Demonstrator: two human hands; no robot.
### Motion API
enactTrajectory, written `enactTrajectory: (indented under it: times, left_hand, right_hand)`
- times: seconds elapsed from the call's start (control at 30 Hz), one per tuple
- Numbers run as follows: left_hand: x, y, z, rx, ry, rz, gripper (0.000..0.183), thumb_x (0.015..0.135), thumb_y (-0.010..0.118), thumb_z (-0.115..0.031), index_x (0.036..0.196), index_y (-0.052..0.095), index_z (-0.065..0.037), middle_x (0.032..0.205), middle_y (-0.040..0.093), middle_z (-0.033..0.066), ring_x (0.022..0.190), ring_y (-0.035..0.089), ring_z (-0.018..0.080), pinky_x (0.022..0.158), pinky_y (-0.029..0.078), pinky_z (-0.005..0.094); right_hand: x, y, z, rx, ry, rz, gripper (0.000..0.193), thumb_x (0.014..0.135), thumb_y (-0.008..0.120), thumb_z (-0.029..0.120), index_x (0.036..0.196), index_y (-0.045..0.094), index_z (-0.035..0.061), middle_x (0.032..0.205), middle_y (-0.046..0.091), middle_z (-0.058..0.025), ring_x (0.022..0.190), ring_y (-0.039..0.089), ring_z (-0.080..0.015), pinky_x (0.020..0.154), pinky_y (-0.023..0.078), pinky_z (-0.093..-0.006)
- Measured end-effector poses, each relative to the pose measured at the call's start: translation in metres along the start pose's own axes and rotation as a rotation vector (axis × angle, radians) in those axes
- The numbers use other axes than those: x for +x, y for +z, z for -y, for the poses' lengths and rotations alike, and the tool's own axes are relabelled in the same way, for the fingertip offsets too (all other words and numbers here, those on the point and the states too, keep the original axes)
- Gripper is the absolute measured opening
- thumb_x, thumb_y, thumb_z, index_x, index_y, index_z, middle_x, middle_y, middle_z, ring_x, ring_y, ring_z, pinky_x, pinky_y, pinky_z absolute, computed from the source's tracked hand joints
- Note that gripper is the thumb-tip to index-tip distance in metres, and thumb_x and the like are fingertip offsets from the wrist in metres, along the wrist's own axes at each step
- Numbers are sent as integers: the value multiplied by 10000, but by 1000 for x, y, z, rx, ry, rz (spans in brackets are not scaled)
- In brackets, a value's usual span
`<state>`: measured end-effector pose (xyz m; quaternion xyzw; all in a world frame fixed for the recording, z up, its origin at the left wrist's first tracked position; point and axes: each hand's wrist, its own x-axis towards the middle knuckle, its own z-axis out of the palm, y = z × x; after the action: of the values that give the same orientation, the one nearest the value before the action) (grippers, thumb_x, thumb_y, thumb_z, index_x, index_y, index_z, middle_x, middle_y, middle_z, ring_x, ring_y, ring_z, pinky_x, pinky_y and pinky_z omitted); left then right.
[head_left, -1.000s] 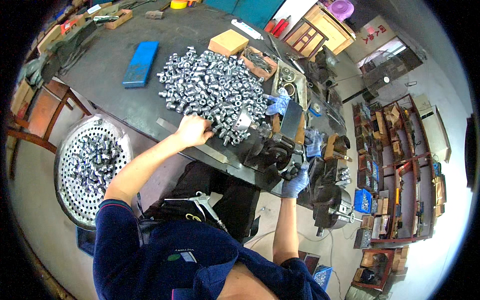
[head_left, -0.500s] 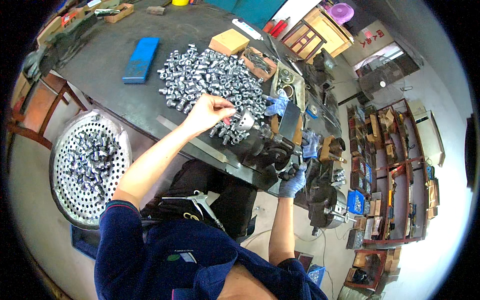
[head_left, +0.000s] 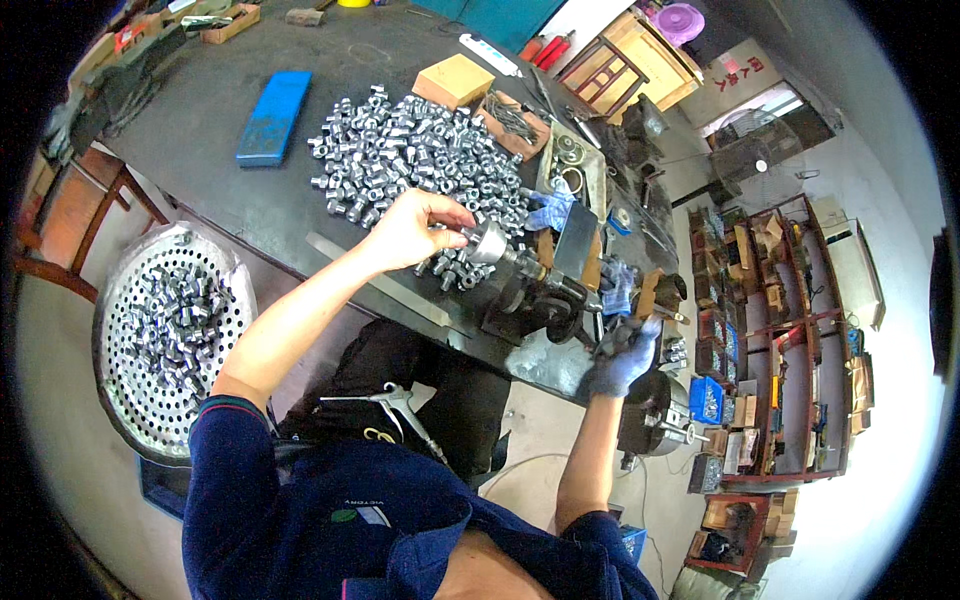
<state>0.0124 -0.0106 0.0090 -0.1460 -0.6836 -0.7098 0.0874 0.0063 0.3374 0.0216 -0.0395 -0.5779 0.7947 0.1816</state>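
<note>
My bare left hand (head_left: pixel 415 232) is closed in a pinch at the face of a round metal chuck (head_left: pixel 488 243) on a small bench machine (head_left: pixel 545 300). A small metal fitting, mostly hidden by the fingers, is between them and the chuck. My right hand (head_left: pixel 622 358), in a blue-grey glove with dark fingers, is curled at the machine's right end; what it grips is hidden. A large heap of shiny metal fittings (head_left: pixel 400 160) lies just beyond my left hand. On my lap rests an air blow gun (head_left: pixel 400 402).
A round perforated metal tray (head_left: pixel 118 340) with more fittings stands at the left. On the dark bench (head_left: pixel 200 110) are a blue flat box (head_left: pixel 274 118), a yellow block (head_left: pixel 453 80) and an open box of metal pins (head_left: pixel 515 125). Shelving with bins (head_left: pixel 800 330) is at the right.
My right hand has moved right and slightly up, away from the machine's front wheel. My left hand stays at the chuck; the red thing by its fingers no longer shows.
</note>
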Motion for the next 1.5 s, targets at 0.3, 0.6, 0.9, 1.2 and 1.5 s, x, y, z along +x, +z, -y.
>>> enactTrajectory:
  times: [0.3, 0.6, 0.9, 1.2, 1.5]
  left_hand:
    - [5, 4, 2, 73, 108, 25, 193, 715, 692, -14, 900, 655, 30, 828, 672, 88, 771, 619, 115, 729, 487, 258]
    - [3, 8, 9, -4, -6, -24, 152, 780, 650, -44, 904, 648, 45, 760, 660, 94, 651, 609, 111, 609, 499, 243]
    - [10, 13, 2, -147, -165, 15, 214, 834, 612, -108, 930, 612, 84, 743, 633, 103, 566, 586, 127, 541, 486, 250]
    - [3, 0, 10, -364, -292, -20, 266, 817, 641, -186, 892, 610, 67, 727, 615, 88, 573, 597, 150, 539, 499, 261]
    - [-10, -16, -3, -268, -260, -63, 238, 816, 628, -153, 908, 602, 65, 705, 621, 105, 561, 616, 171, 562, 487, 260]
  right_hand:
    - [118, -16, -85, -224, -288, -1, 248, 859, 565, 255, 904, 616, 17, 797, 625, -62, 597, 569, -124, 508, 446, -206]
    - [42, -46, -124, 103, 143, 77, 272, 886, 529, 263, 976, 622, 23, 862, 600, -29, 741, 544, -135, 704, 453, -281]
    - [110, -18, -92, -343, -129, -44, 283, 852, 568, 283, 846, 646, 11, 833, 622, -39, 730, 561, -120, 679, 452, -275]
    - [-2, -1, 0, 13, -82, -17, 395, 828, 577, 436, 692, 497, 74, 509, 352, 40, 386, 346, -76, 344, 288, -201]
    - [59, -13, -107, -237, -25, -134, 318, 883, 545, 294, 966, 617, -5, 883, 598, -35, 826, 543, -149, 749, 444, -274]
